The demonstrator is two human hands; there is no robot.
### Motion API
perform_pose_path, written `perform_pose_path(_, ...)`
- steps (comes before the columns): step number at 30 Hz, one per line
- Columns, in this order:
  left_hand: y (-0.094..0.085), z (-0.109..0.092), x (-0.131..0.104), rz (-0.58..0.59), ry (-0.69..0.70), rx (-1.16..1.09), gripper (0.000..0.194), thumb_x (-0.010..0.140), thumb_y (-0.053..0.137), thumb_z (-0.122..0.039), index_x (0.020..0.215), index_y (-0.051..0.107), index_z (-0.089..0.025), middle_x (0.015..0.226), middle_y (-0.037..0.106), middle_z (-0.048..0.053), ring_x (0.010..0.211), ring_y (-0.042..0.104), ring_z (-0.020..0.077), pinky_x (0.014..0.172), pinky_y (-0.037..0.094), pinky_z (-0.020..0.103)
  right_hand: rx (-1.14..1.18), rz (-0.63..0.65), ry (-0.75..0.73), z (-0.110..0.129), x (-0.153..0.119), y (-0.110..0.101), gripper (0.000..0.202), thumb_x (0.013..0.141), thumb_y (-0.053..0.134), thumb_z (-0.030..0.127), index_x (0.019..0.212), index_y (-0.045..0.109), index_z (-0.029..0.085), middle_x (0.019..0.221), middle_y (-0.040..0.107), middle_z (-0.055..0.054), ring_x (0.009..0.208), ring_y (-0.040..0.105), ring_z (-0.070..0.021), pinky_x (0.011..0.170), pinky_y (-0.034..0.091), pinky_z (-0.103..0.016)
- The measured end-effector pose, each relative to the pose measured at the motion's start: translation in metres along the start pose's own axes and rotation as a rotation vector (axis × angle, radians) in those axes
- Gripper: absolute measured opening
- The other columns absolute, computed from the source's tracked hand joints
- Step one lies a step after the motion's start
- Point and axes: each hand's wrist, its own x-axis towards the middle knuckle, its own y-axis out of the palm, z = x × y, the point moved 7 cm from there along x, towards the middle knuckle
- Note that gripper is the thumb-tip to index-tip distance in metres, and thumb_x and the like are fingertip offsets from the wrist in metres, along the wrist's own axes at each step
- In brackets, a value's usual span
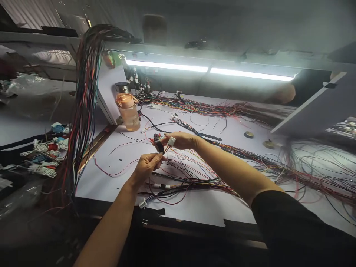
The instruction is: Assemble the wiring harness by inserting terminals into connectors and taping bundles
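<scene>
Both my hands meet over the white worktop, close to each other. My left hand (pixel 150 163) is closed in a pinch around thin wires just below a white connector (pixel 171 141). My right hand (pixel 182 140) is bent over from the right, its fingers closed on a roll of black tape (pixel 159 145) that stands on edge between the hands. Part of the right fingers is hidden behind the connector. Just behind the roll shows a small dark and red connector (pixel 156 137). Loose red and black wires (pixel 180 163) spread out beneath the hands.
A water bottle (pixel 128 107) stands at the back left, beside a thick hanging bundle of wires (pixel 86 100). Wire bundles (pixel 194 105) cross the back of the worktop. Two tape rolls (pixel 248 134) lie at right. Connectors (pixel 44 152) are heaped at far left.
</scene>
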Motion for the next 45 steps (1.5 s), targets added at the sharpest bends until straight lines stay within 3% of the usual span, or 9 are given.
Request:
perform_pose_path(4,0.002,0.008,0.002,0.028,-0.074,0.035,0.039,0.084,0.061,-0.049,0.069,0.063,-0.013,0.049,0.037,-0.005,0.046,0.027,0.0060,0.047,0.018,0.025,-0.115,0.166,0.101,0.026,0.007,-0.001,0.053,0.079,0.061,0.065,0.087,0.075,0.015,0.094,0.071,-0.008,0.085,0.057,-0.0158,0.081,0.041,-0.031)
perform_pose_path(8,-0.002,0.015,0.007,-0.022,-0.084,-0.080,0.038,0.078,0.068,-0.047,0.063,0.056,-0.014,0.053,0.037,-0.005,0.047,0.026,0.0047,0.047,0.017,0.024,-0.687,0.233,0.155,0.059,0.005,0.018,0.042,0.079,0.065,0.059,0.086,0.075,0.019,0.078,0.070,-0.002,0.071,0.054,-0.0133,0.071,0.036,-0.030)
perform_pose_path(13,-0.012,0.012,0.007,-0.172,-0.068,-0.203,0.037,0.069,0.075,-0.042,0.061,0.052,-0.014,0.053,0.037,-0.006,0.047,0.025,0.0036,0.046,0.018,0.021,-1.326,-0.134,-0.080,0.084,-0.013,0.065,0.031,0.077,0.073,0.048,0.073,0.071,0.018,0.064,0.065,-0.004,0.083,0.055,-0.0209,0.083,0.028,-0.038)
perform_pose_path(16,-0.013,0.004,0.005,-0.205,-0.037,-0.250,0.031,0.072,0.072,-0.042,0.075,0.060,-0.014,0.063,0.048,-0.003,0.051,0.033,0.0047,0.048,0.025,0.020,-1.207,-0.414,-0.062,0.060,-0.030,0.071,0.027,0.084,0.068,0.044,0.076,0.066,0.018,0.074,0.067,-0.003,0.077,0.055,-0.0162,0.078,0.029,-0.033)
perform_pose_path(19,-0.012,-0.002,0.003,-0.199,-0.035,-0.297,0.030,0.076,0.067,-0.044,0.083,0.063,-0.016,0.065,0.049,-0.002,0.052,0.036,0.0055,0.048,0.027,0.019,-1.001,-0.533,-0.045,0.035,-0.043,0.066,0.020,0.090,0.062,0.036,0.081,0.062,0.018,0.083,0.067,-0.002,0.071,0.055,-0.0122,0.066,0.030,-0.026)
perform_pose_path(25,-0.012,-0.029,-0.002,-0.128,-0.091,-0.177,0.039,0.074,0.069,-0.051,0.091,0.069,-0.016,0.075,0.060,0.003,0.058,0.046,0.0079,0.047,0.030,0.019,-1.067,-0.382,-0.117,0.042,-0.050,0.071,0.009,0.094,0.055,0.027,0.094,0.062,0.022,0.086,0.069,-0.001,0.072,0.058,-0.0129,0.065,0.033,-0.024)
perform_pose_path(29,-0.018,-0.050,-0.003,-0.214,-0.126,-0.038,0.038,0.064,0.079,-0.047,0.081,0.069,-0.015,0.074,0.063,0.002,0.062,0.054,0.0109,0.056,0.043,0.023,-1.056,-0.342,-0.167,0.054,-0.051,0.077,0.016,0.095,0.051,0.032,0.095,0.063,0.021,0.085,0.069,-0.002,0.073,0.058,-0.0130,0.067,0.034,-0.025)
perform_pose_path(36,-0.027,-0.081,-0.004,-0.284,0.174,0.059,0.029,0.070,0.078,-0.042,0.073,0.070,-0.014,0.069,0.065,0.001,0.064,0.056,0.0101,0.067,0.047,0.025,-0.908,-0.480,-0.261,0.060,-0.053,0.070,0.028,0.094,0.049,0.043,0.090,0.066,0.020,0.086,0.065,-0.002,0.070,0.052,-0.0114,0.065,0.033,-0.025)
perform_pose_path(45,-0.028,-0.104,-0.031,-0.332,0.260,0.225,0.024,0.077,0.073,-0.041,0.077,0.073,-0.017,0.073,0.065,0.002,0.067,0.057,0.0108,0.071,0.049,0.028,-0.708,-0.320,-0.294,0.058,-0.043,0.060,0.027,0.092,0.050,0.038,0.080,0.063,0.017,0.074,0.054,0.001,0.067,0.044,-0.0101,0.066,0.034,-0.027)
